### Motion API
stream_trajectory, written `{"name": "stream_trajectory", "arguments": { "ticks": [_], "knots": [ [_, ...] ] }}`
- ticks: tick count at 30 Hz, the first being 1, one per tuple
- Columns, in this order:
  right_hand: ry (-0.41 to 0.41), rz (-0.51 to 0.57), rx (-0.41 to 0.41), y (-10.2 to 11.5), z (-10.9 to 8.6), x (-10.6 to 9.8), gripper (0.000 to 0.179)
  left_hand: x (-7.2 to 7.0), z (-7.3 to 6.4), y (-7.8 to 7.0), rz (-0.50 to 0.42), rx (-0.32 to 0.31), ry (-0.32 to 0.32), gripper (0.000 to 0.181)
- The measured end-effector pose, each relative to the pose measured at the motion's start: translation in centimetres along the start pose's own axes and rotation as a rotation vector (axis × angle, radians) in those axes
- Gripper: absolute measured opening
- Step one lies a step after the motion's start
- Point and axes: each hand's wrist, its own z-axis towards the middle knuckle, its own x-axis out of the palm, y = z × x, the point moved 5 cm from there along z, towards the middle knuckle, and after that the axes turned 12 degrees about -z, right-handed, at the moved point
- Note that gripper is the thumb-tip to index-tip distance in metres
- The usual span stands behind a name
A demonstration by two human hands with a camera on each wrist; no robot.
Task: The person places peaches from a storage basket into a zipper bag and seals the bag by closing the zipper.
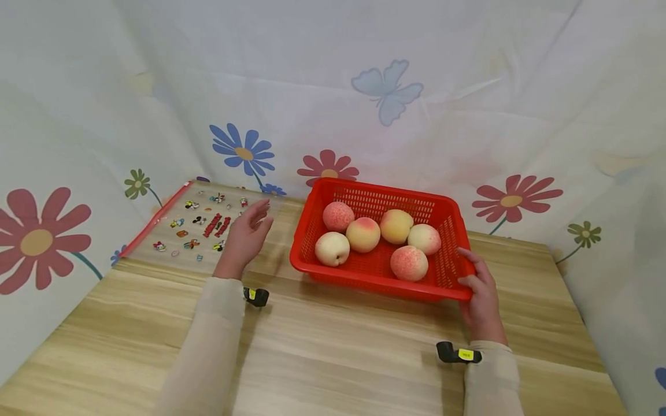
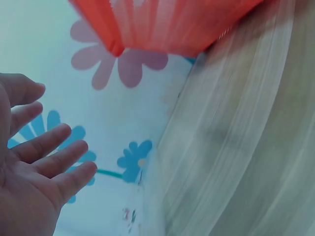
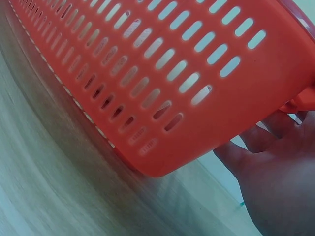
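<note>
A red plastic basket (image 1: 374,283) with slotted sides holds several peaches (image 1: 363,234), some pinkish red and others pale yellow. My right hand (image 1: 481,294) grips the basket's right end, thumb and fingers at the rim; in the right wrist view that hand (image 3: 280,167) is against the basket wall (image 3: 211,118), its fingertips partly hidden. To the left of the basket, my left hand (image 1: 248,236) is raised with nothing in it. Its fingers (image 2: 54,147) are spread and relaxed in the left wrist view, apart from the basket (image 2: 162,29).
A clear zip bag (image 1: 177,245) with cartoon prints and a red top strip lies flat on the wooden table (image 1: 333,358) at left, partly overlapped by the left hand. Behind the table hangs a white cloth (image 1: 442,156) with flowers and a butterfly.
</note>
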Motion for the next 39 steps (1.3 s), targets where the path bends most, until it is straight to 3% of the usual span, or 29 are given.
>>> {"name": "stream_trajectory", "arguments": {
  "ticks": [11,23,30,35,39],
  "knots": [
    [-0.01,-0.014,0.011,-0.2,0.0,-0.1,0.06,-3.6,0.2,1.8,0.253,-0.054,0.003,0.056],
    [-0.001,-0.032,-0.004,-0.1,0.0,-0.2,0.06,-6.0,0.8,3.6,0.445,-0.071,0.054,0.055],
    [-0.013,-0.027,-0.002,0.1,0.2,-0.2,0.06,-6.6,1.0,4.8,0.483,-0.159,0.108,0.051],
    [-0.018,-0.032,0.013,-0.1,0.1,-0.2,0.06,-6.6,0.8,5.1,0.592,-0.196,0.103,0.051],
    [-0.022,-0.039,0.014,-0.2,0.0,-0.1,0.06,-6.7,0.3,5.3,0.664,-0.284,0.102,0.055]
  ]
}}
